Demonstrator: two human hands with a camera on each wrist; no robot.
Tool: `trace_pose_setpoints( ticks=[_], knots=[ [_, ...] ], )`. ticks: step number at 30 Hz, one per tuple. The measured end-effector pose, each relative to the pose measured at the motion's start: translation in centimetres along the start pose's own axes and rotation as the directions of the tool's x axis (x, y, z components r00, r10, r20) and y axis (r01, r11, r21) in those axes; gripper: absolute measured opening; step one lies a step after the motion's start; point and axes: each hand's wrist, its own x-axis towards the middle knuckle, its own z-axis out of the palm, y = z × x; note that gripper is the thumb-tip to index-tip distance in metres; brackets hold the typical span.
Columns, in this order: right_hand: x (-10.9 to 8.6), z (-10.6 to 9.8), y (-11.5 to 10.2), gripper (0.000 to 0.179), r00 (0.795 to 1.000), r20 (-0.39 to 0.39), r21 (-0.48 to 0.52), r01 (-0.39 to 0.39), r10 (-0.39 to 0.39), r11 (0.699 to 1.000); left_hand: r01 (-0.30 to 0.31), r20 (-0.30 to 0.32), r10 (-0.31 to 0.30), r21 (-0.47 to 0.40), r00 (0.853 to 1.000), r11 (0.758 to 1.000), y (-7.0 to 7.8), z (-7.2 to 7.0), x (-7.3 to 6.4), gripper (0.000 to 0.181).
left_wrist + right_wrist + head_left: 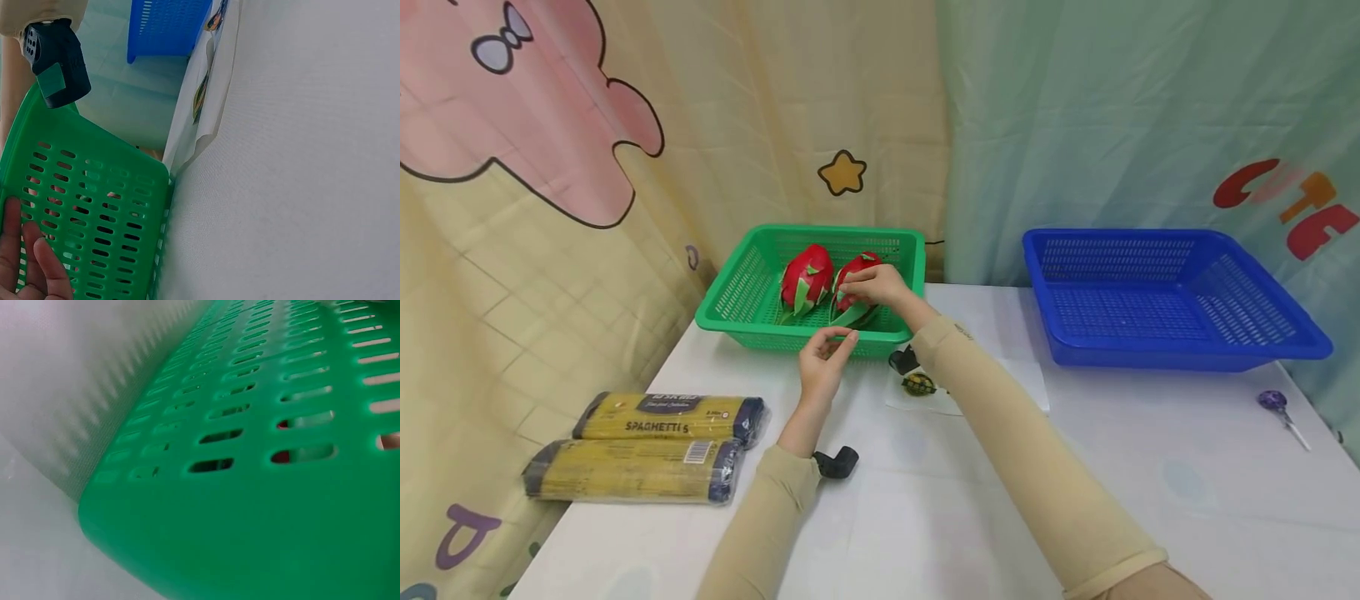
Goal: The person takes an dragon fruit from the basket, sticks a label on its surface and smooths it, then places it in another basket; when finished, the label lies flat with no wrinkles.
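In the head view, two red dragon fruits with green scales lie in the green basket (741, 323). My right hand (883, 285) reaches over the basket's right front and pinches at the right dragon fruit (865, 260) with its fingertips, covering part of it. Beside it on the left is the other dragon fruit (808, 271). My left hand (826, 362) is at the basket's front rim with relaxed fingers. In the left wrist view its fingers (53, 269) lie close against the slotted wall. The right wrist view shows mostly green basket wall (250, 531).
A blue basket (1060, 337) stands at the back right, with a lollipop (1273, 402) in front of it. Two spaghetti packs (662, 417) (625, 471) lie at the left. A white sheet with a printed emblem (917, 384) lies under my right forearm. Curtains hang behind the table.
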Motion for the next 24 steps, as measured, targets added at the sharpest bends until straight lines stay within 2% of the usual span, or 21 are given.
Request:
trace_pose_setpoints(
  ticks=[3, 6, 12, 16, 20, 24],
  knots=[
    [-0.2, 0.0, -0.1, 0.033, 0.998, -0.065, -0.074, 0.009, -0.014, 0.997, -0.003, 0.002, 0.003, -0.002, 1.000, 1.000, 0.0, 0.0, 0.0, 0.020],
    [-0.4, 0.0, -0.1, 0.032, 0.992, -0.121, -0.095, 0.012, -0.024, 0.995, -0.006, 0.003, 0.006, -0.005, 1.000, 1.000, 0.0, -0.1, 0.0, 0.020],
    [-0.5, -0.1, -0.2, 0.030, 0.985, -0.174, 0.012, 0.007, -0.005, 1.000, -0.011, 0.002, 0.011, 0.005, 1.000, 1.000, 0.1, 0.1, -0.1, 0.019],
    [-1.0, -0.2, -0.4, 0.029, 0.978, -0.208, 0.092, 0.027, -0.008, 0.995, -0.008, 0.008, 0.008, -0.008, 1.000, 1.000, -1.2, 0.1, 0.4, 0.021],
    [-1.8, -0.2, -0.9, 0.028, 0.965, -0.250, 0.133, 0.118, -0.082, 0.984, 0.010, -0.005, -0.010, -0.028, 1.000, 1.000, -2.4, 0.1, 0.8, 0.022],
    [-3.2, -0.6, -1.9, 0.027, 0.930, -0.301, 0.143, 0.261, -0.209, 0.955, 0.026, -0.027, -0.027, -0.039, 0.999, 0.999, -2.5, 0.2, 0.8, 0.023]
  ],
)
